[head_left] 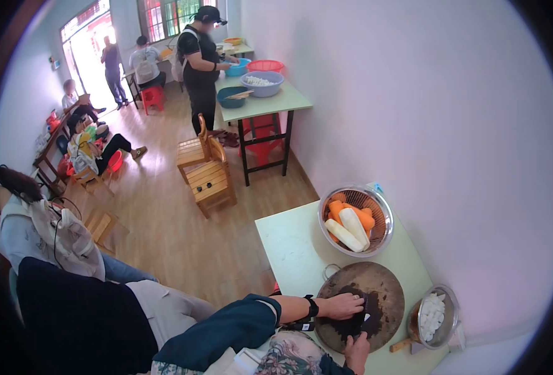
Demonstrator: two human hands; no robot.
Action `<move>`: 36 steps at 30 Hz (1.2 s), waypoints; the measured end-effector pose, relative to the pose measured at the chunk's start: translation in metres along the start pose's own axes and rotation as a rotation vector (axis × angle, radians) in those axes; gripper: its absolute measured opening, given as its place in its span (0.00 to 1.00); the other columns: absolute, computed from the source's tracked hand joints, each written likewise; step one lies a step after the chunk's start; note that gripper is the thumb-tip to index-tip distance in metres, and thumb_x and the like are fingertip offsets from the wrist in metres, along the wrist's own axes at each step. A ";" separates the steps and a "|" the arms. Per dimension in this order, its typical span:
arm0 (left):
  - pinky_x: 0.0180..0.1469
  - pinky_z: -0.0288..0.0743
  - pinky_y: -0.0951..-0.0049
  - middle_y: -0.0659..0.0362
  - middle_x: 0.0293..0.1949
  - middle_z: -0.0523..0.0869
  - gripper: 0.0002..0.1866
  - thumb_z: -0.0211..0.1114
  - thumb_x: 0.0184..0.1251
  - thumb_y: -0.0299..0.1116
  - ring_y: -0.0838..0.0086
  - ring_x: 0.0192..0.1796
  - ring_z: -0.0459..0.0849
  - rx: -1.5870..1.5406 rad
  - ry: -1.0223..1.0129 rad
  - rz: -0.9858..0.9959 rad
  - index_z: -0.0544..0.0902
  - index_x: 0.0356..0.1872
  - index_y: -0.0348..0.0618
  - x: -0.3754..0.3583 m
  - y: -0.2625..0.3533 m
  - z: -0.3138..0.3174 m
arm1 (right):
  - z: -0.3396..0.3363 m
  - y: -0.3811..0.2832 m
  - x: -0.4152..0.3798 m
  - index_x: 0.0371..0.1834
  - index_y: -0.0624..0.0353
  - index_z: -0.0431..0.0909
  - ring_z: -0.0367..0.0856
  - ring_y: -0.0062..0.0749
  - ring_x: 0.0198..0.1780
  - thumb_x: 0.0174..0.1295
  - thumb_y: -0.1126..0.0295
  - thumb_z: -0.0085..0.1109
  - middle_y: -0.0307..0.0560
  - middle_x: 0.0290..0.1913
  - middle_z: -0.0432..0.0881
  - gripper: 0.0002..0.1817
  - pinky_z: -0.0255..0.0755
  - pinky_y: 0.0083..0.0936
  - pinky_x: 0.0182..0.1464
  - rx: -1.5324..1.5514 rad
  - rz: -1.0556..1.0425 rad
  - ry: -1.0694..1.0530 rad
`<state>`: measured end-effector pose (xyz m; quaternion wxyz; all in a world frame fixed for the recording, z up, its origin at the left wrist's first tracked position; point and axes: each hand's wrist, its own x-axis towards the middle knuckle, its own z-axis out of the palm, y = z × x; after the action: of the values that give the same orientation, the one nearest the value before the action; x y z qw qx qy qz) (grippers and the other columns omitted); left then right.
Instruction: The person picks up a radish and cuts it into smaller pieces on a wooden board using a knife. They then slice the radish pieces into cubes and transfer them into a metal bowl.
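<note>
A round wooden chopping board (pixel 389 290) with a dark wet patch lies on the pale table. My left hand (pixel 344 306) rests over it with curled fingers; whatever lies beneath them is hidden. Close by, my right hand (pixel 356 351) is closed around what looks like the handle of a dark kitchen knife (pixel 365 306), mostly lost against the dark patch. A small white piece (pixel 367 317) shows beside it. To the right stands a metal bowl (pixel 454 312) of white chunks (pixel 433 317). A wooden handle (pixel 401 345) sticks out near that bowl.
Behind the board, a metal basin (pixel 386 234) holds carrots (pixel 365 219) and peeled white radishes (pixel 345 234). A wall borders the table (pixel 276 228) on the right. One person sits close at my left; another stands at a farther table (pixel 270 109). Wooden chairs (pixel 208 184) stand between.
</note>
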<state>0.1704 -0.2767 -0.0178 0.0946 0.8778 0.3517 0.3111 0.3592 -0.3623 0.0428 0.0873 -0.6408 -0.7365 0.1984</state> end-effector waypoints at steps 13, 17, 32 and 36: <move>0.42 0.69 0.65 0.54 0.41 0.74 0.15 0.66 0.50 0.34 0.63 0.43 0.75 -0.015 -0.026 -0.024 0.75 0.38 0.43 -0.002 0.002 0.009 | -0.009 -0.003 0.001 0.44 0.70 0.68 0.79 0.66 0.36 0.59 0.69 0.61 0.67 0.26 0.79 0.18 0.71 0.50 0.39 0.084 0.027 -0.056; 0.42 0.69 0.65 0.54 0.41 0.73 0.15 0.66 0.49 0.34 0.63 0.43 0.75 -0.008 -0.028 -0.008 0.75 0.39 0.43 0.001 -0.002 0.004 | -0.008 -0.001 0.006 0.42 0.69 0.67 0.79 0.65 0.33 0.59 0.69 0.61 0.67 0.26 0.78 0.17 0.71 0.49 0.37 0.075 0.045 -0.111; 0.42 0.70 0.64 0.53 0.40 0.73 0.14 0.65 0.51 0.33 0.61 0.43 0.76 -0.043 -0.069 -0.036 0.74 0.38 0.43 -0.001 -0.001 0.006 | -0.006 0.000 0.004 0.43 0.64 0.69 0.78 0.66 0.35 0.62 0.62 0.59 0.65 0.31 0.80 0.17 0.70 0.52 0.37 0.109 0.014 -0.077; 0.43 0.70 0.64 0.53 0.40 0.73 0.13 0.65 0.51 0.32 0.62 0.44 0.75 -0.059 -0.036 -0.031 0.75 0.38 0.43 -0.002 0.003 0.005 | -0.010 -0.002 0.002 0.42 0.63 0.69 0.78 0.65 0.35 0.62 0.61 0.59 0.65 0.31 0.81 0.17 0.70 0.51 0.36 0.065 0.028 -0.119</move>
<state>0.1736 -0.2797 -0.0213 0.1317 0.8745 0.3544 0.3038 0.3612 -0.3589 0.0518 0.0613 -0.6350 -0.7246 0.2609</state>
